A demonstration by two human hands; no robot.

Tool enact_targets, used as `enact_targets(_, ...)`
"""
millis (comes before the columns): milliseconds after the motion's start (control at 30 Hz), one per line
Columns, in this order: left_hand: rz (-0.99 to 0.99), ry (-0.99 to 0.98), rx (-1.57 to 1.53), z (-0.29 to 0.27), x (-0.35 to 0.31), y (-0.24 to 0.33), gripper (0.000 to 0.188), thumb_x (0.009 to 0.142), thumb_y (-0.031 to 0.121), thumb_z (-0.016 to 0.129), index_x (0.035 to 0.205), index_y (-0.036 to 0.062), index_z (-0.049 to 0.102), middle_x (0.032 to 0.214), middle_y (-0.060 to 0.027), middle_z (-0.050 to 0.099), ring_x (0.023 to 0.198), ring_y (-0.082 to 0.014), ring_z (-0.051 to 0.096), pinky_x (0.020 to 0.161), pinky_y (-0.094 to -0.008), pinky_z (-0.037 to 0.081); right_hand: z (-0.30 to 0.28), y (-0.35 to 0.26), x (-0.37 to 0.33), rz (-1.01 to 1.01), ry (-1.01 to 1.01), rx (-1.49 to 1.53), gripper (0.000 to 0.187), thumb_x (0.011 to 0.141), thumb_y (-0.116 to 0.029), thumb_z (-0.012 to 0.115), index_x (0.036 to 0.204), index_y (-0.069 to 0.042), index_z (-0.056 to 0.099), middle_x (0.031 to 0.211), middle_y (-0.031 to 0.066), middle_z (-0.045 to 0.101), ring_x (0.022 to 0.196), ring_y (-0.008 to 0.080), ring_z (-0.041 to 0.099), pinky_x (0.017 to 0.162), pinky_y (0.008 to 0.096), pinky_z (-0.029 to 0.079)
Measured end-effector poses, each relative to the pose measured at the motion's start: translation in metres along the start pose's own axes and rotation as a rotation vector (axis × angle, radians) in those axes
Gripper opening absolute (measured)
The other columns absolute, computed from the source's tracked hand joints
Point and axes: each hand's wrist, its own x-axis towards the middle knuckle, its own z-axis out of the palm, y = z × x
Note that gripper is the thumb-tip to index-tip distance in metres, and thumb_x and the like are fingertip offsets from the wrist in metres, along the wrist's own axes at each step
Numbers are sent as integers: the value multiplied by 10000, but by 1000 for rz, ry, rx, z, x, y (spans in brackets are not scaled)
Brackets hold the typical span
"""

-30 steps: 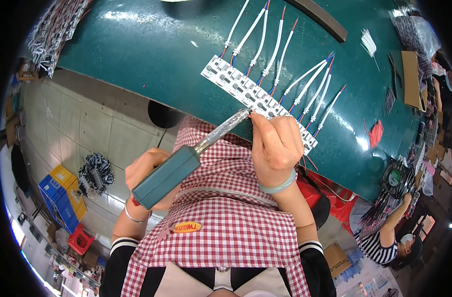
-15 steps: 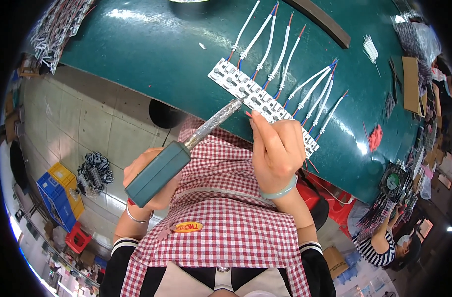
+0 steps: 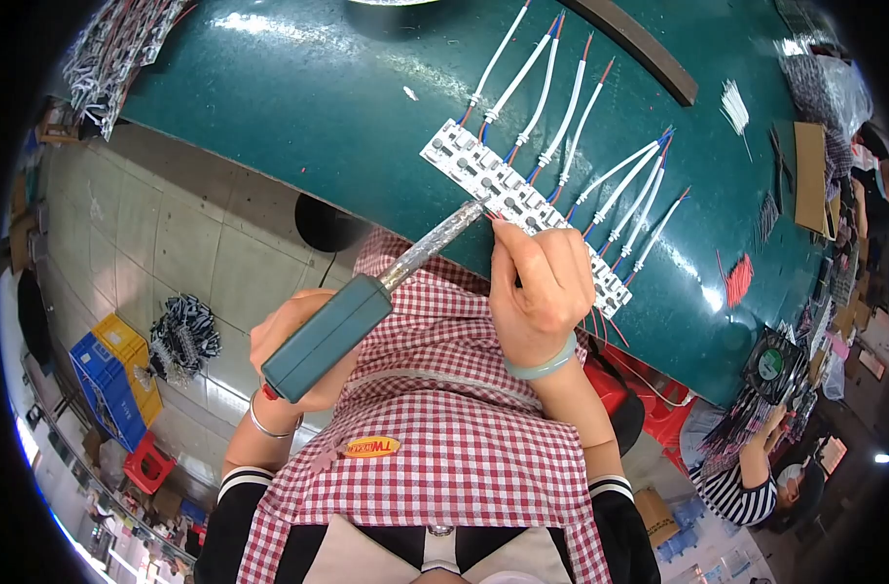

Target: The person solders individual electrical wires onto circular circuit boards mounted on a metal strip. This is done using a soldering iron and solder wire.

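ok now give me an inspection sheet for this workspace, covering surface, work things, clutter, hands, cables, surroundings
Surface: green tabletop, glossy, with light glare.
Work things: white circuit-board strip lying slantwise near the table edge; green-handled soldering iron, tip at the strip's near side, contact unclear.
Clutter: red wire bundle, white bundle, dark bar.
Hands: left hand grips the iron; right hand pinches what looks like a red wire beside the strip.
Cables: white-sleeved leads run from the strip's far side; power cord for the iron: nothing seen.
Surroundings: blue and yellow crates, red stool, co-worker in striped top.
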Motion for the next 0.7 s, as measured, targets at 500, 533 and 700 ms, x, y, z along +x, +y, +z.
enact_targets(500, -63, -2, -79, 6, -6, -3, 211, 729, -19, 722, 925, -75, 669, 858, -155, 659, 715, -240, 659, 637, -302, 508, 0, -1, -2, 26, -3, 23, 239, 691, 86, 773, 894, -25, 714, 682, 74, 529, 637, 232, 533, 571, 348, 412)
enact_targets(533, -62, -7, -85, 6, -5, -3, 201, 726, -24, 720, 913, -77, 667, 848, -154, 655, 700, -239, 655, 624, -304, 506, 0, 0, -2, 28, -4, 29, 240, 692, 87, 771, 896, -25, 714, 685, 75, 530, 641, 234, 534, 575, 349, 413)
enact_targets(700, -59, -31, -57, 4, -2, -2, 185, 712, -28, 722, 880, -74, 659, 803, -148, 635, 658, -237, 639, 588, -305, 494, 0, 1, -2, 30, -3, 33, 239, 694, 88, 767, 898, -25, 715, 690, 76, 532, 650, 238, 536, 586, 354, 419)
